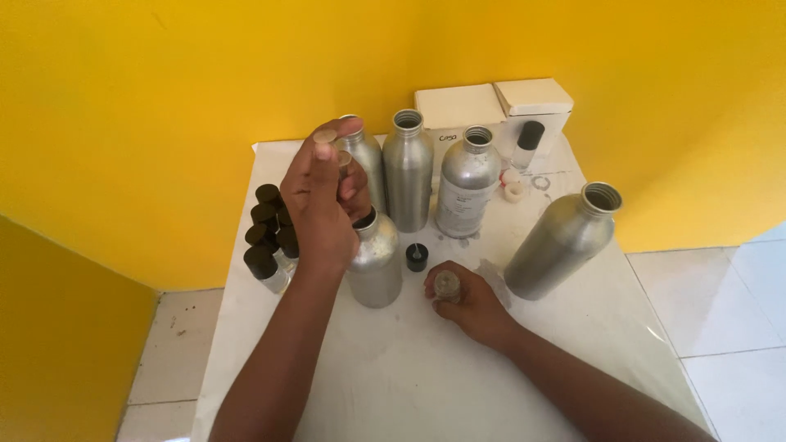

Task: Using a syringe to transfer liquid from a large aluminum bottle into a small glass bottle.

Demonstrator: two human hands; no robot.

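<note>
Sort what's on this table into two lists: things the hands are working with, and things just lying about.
In hand:
left hand, raised, pinching a small pale round piece above the nearest metal bottle
right hand, wrapped around a small glass vial on the white table

Lying about:
loose black cap
four other metal bottles, uncapped
black-capped vials at left
two cream boxes

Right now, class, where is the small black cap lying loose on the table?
In the head view, the small black cap lies mid-table, just right of the silver bottle under the left hand, above the right hand.
</note>
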